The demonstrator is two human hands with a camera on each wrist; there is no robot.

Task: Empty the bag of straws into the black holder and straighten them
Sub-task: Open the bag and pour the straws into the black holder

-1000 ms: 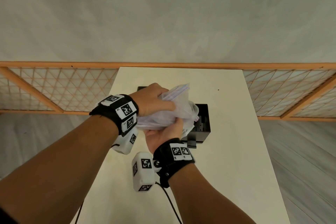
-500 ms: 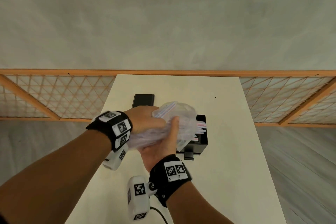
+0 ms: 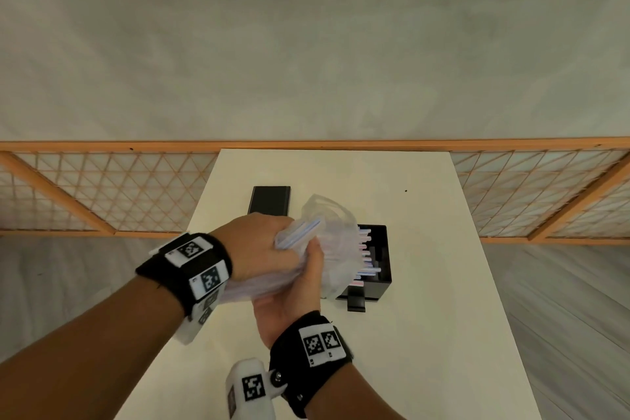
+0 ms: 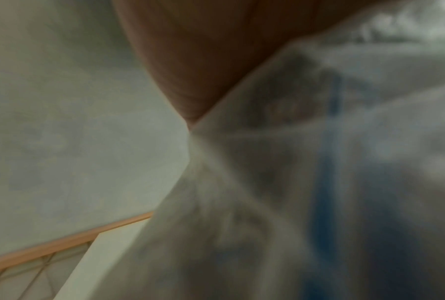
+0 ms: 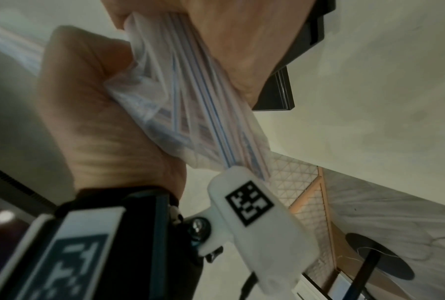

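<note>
Both forearms reach forward, wrists banded in black straps. Left hand [image 3: 259, 245] on top, back facing up, fingers curled over the bag [image 3: 327, 249]. Right hand [image 3: 289, 297] just below and nearer, palm up, thumb pressed against the bag, fingers wrapped underneath. Hands touching.

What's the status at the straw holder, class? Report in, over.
Left hand and right hand both grip bag. Straws poking into black holder, many still bagged. Nothing blocking.

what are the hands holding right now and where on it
Both hold the clear bag of straws. The left hand grips its bunched closed end; the right hand wraps its fingers round the middle from below, the mouth over the black holder.
</note>
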